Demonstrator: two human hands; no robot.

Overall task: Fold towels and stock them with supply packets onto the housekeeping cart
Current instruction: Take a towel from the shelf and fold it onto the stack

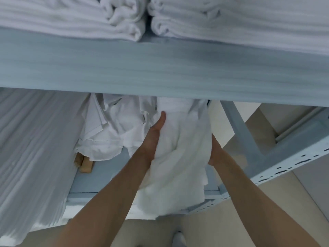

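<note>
Got a crumpled white towel (179,157) between my hands, hanging off the front of the lower shelf. My left hand (154,138) lies flat along its side, thumb out straight; my right hand (214,152) is mostly buried behind the cloth, so can't tell its grip. Just left of my left hand there's a loose linen pile (114,127). Above both hands a pale blue metal shelf (160,68) carries folded towel stacks (89,16). Beige floor (204,229) below my arms.

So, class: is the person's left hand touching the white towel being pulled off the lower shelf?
Touching. The head view shows the left hand pressed flat along the white towel's left side, thumb lying on the cloth, with no gap between them.
</note>
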